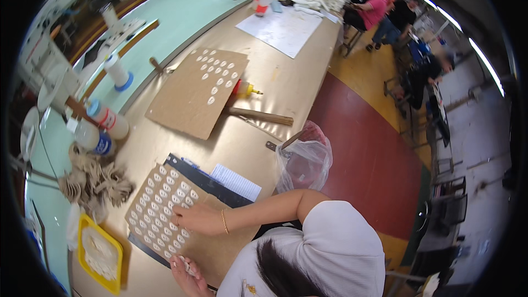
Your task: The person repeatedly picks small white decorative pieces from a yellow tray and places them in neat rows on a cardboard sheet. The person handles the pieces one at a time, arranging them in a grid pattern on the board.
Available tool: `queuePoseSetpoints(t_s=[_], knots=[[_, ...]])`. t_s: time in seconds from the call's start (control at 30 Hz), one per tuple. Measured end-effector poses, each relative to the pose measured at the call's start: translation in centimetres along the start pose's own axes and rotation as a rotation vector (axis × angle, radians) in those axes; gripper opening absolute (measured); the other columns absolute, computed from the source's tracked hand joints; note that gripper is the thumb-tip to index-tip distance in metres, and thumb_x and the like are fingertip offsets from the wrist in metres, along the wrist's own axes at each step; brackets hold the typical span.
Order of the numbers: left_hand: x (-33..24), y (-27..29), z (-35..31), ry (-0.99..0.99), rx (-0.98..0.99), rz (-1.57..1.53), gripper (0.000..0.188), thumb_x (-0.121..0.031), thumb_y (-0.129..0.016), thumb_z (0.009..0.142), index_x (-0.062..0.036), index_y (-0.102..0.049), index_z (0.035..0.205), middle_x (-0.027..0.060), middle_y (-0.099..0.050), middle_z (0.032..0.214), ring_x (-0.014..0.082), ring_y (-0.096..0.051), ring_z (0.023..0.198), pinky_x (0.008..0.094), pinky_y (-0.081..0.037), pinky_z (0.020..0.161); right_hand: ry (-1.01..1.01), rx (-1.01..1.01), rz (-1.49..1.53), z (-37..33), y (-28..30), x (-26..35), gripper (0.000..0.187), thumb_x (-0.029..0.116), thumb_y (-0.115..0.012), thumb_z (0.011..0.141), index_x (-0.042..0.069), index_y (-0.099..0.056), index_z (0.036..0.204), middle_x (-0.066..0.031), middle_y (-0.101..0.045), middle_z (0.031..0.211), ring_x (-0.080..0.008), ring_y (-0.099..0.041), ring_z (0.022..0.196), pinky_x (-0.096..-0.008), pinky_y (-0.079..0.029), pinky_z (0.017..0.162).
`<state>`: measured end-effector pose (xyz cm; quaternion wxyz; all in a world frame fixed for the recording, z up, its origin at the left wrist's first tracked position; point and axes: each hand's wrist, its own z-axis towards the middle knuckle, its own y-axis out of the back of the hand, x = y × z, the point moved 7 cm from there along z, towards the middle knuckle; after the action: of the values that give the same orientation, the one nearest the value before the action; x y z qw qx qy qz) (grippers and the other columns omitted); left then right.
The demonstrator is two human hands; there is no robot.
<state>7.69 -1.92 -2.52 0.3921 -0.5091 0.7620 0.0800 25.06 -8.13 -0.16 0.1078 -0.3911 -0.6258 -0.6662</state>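
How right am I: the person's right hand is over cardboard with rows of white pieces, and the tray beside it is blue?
Only the colour is wrong: the head view shows a yellow tray. The right hand is over cardboard with white pieces.

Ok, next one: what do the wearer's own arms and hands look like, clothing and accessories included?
The right hand is ungloved, with a thin gold-coloured bracelet at the wrist and what looks like a ring. That arm is bare below a short, white sleeve. The left hand is ungloved too; its sleeve can't be made out.
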Motion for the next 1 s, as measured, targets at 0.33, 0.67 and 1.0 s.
queuePoseSetpoints(t_s=[0.33,0.67,1.0], knots=[[-0.7,-2.0,0.5,-0.008,0.157,0.251,0.024,-0.034,-0.045,0.1,-0.0115,-0.052,0.098,-0.0076,-0.04,0.068,0.0019,-0.034,0.051,0.0148,-0.026,0.041,0.372,-0.032,0.652,-2.9,3.0,3.9,0.033,0.008,-0.068,0.073,0.006,-0.059,0.105,-0.0076,-0.054,0.1,-0.0237,-0.06,0.075,-0.0332,-0.049,0.068],[0.6,-3.5,0.4,0.136,0.244,0.044,0.024,-0.031,-0.042,0.102,-0.0097,-0.054,0.103,-0.0052,-0.044,0.063,0.0028,-0.039,0.046,0.0159,-0.03,0.037,0.408,-0.134,0.654,-2.8,2.7,3.6,0.02,0.014,-0.066,0.081,0.0,-0.053,0.081,-0.0091,-0.061,0.082,-0.0224,-0.061,0.073,-0.0327,-0.048,0.065],[0.2,-2.9,0.7,0.186,0.066,-0.065,0.024,-0.032,-0.043,0.101,-0.0121,-0.051,0.09,-0.0033,-0.047,0.063,0.0067,-0.042,0.046,0.0191,-0.033,0.038,0.089,-0.111,0.862,-2.8,2.8,0.9,0.024,0.017,-0.066,0.085,0.002,-0.049,0.076,-0.0071,-0.06,0.072,-0.0155,-0.057,0.065,-0.0283,-0.045,0.059]])
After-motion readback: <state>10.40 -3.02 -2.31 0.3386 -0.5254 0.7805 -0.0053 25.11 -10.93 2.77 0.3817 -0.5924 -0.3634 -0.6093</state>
